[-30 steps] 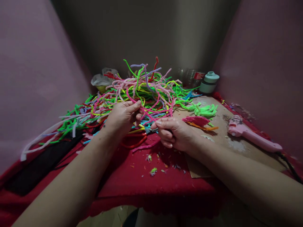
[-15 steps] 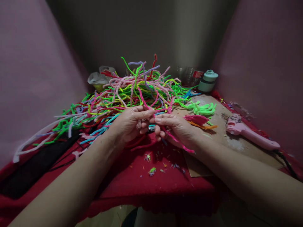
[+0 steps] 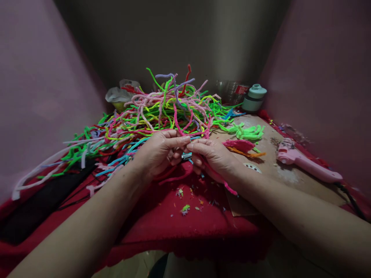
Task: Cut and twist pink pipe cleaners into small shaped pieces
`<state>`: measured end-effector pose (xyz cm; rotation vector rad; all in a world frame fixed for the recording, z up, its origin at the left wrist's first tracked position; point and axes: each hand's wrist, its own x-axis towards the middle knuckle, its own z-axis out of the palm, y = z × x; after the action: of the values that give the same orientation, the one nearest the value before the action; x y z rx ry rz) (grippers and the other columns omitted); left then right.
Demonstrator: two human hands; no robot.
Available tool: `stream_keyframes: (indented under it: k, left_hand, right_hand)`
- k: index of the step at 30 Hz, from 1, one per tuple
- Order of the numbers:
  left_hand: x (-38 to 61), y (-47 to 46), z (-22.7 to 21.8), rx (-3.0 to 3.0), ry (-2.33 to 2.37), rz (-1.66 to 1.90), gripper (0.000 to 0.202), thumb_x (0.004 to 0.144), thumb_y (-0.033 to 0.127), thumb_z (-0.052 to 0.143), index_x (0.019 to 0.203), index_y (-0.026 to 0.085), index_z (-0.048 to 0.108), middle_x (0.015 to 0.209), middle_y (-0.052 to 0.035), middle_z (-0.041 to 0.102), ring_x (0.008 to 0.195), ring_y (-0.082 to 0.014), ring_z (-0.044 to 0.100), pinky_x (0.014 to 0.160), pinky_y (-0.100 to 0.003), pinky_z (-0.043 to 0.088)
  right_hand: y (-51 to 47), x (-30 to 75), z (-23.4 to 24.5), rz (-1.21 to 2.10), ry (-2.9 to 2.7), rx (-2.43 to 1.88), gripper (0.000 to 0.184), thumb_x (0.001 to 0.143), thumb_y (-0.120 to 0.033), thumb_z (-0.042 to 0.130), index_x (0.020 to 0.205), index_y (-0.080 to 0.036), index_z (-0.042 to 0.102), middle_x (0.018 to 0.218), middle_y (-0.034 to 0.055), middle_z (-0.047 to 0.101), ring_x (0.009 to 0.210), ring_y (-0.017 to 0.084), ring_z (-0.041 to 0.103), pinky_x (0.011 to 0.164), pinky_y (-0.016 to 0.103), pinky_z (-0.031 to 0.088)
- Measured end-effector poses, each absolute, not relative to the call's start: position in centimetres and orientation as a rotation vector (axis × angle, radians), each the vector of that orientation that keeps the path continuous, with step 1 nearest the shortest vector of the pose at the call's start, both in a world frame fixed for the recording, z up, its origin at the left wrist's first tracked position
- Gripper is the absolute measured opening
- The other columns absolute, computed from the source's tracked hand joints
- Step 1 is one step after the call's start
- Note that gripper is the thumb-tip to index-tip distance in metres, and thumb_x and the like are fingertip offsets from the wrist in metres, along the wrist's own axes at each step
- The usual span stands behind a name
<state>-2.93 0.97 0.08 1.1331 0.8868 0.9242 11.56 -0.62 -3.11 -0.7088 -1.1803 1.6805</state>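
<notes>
A hot-pink pipe cleaner runs through the fingers of both hands at the middle of the view. My left hand pinches it between thumb and forefinger, with one end rising above the hand. Fingertip to fingertip with it, my right hand pinches the same pipe cleaner, whose other end droops out below the palm. The part between the fingertips is mostly hidden. Behind the hands lies a large tangled heap of pipe cleaners in green, pink, yellow, red and lilac. A small metal tool shows partly beneath the fingertips.
At right a pink glue gun rests on a brown board, near a green pipe-cleaner bundle and a pink-and-orange piece. A mint bottle stands behind. A black flat item lies left. Fuzz scraps dot the red cloth.
The pipe cleaner's upper end now stands more upright, and its lower end has shifted closer under my right palm. A white dotted piece shows beside my right wrist. Both hands stay nearly in place.
</notes>
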Motion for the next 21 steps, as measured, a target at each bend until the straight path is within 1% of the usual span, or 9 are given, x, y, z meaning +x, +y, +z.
stream_keyframes:
  k: [5,7,11,13,15,17,18,21]
  left_hand:
    - [-2.8,1.0,0.1,1.128,0.912,0.916,0.021,0.064,0.018,0.069,0.060,0.014,0.049,0.050,0.0024,0.049,0.036,-0.0033,0.035,0.034,-0.016,0.025]
    - [-2.7,0.9,0.1,1.133,0.922,0.913,0.021,0.065,0.018,0.068,0.060,0.014,0.048,0.050,0.0026,0.049,0.036,-0.0034,0.035,0.035,-0.016,0.025]
    - [-2.9,1.0,0.1,1.168,0.955,0.892,0.020,0.067,0.021,0.066,0.062,0.015,0.048,0.047,0.0047,0.044,0.036,-0.0040,0.033,0.037,-0.018,0.027]
    - [-3.3,1.0,0.4,1.267,0.997,0.875,0.021,0.071,0.028,0.063,0.063,0.016,0.048,0.045,0.0055,0.042,0.037,-0.0049,0.034,0.040,-0.019,0.029]
    - [-3.9,1.2,1.0,1.478,1.118,0.835,0.025,0.076,0.037,0.057,0.064,0.016,0.050,0.046,0.0049,0.043,0.039,-0.0060,0.036,0.041,-0.019,0.029]
    - [-4.7,1.4,1.8,1.794,1.314,0.692,0.029,0.078,0.043,0.051,0.067,0.016,0.052,0.050,0.0035,0.048,0.041,-0.0072,0.038,0.041,-0.020,0.027]
    - [-5.1,1.5,2.2,1.971,1.391,0.557,0.027,0.077,0.041,0.052,0.068,0.016,0.053,0.053,0.0029,0.050,0.044,-0.0079,0.040,0.043,-0.020,0.027]
    - [-6.0,1.9,2.7,2.393,1.444,-0.079,0.018,0.070,0.034,0.056,0.065,0.017,0.056,0.056,0.0019,0.053,0.052,-0.0108,0.046,0.047,-0.022,0.028]
  right_hand:
    - [-0.4,11.5,-3.1,1.642,-1.210,-0.731,0.018,0.072,-0.019,0.056,0.055,-0.015,0.051,0.041,-0.0056,0.045,0.034,0.007,0.039,0.035,0.021,0.035]
    - [-0.5,11.5,-3.0,1.665,-1.214,-0.712,0.020,0.072,-0.020,0.056,0.053,-0.015,0.050,0.041,-0.0054,0.045,0.035,0.007,0.039,0.036,0.021,0.036]
    - [-0.6,11.8,-2.8,1.729,-1.233,-0.681,0.015,0.073,-0.023,0.058,0.061,-0.014,0.057,0.044,-0.0043,0.050,0.037,0.007,0.042,0.039,0.022,0.038]
    - [-0.5,11.9,-2.9,1.745,-1.226,-0.674,0.012,0.072,-0.024,0.060,0.066,-0.013,0.060,0.047,-0.0038,0.053,0.037,0.007,0.043,0.039,0.022,0.039]
    - [-0.4,11.9,-2.9,1.741,-1.198,-0.666,0.012,0.071,-0.024,0.061,0.070,-0.013,0.062,0.049,-0.0036,0.054,0.038,0.007,0.043,0.039,0.022,0.039]
    - [-0.2,11.9,-2.8,1.731,-1.156,-0.671,0.012,0.072,-0.023,0.060,0.073,-0.012,0.063,0.048,-0.0039,0.053,0.037,0.006,0.041,0.038,0.021,0.038]
    - [-0.1,12.0,-2.8,1.724,-1.134,-0.679,0.012,0.072,-0.022,0.059,0.074,-0.011,0.063,0.047,-0.0041,0.053,0.036,0.006,0.040,0.037,0.021,0.037]
    - [0.1,12.1,-2.6,1.697,-1.075,-0.709,0.011,0.073,-0.020,0.057,0.075,-0.011,0.063,0.046,-0.0046,0.051,0.037,0.005,0.038,0.038,0.020,0.036]
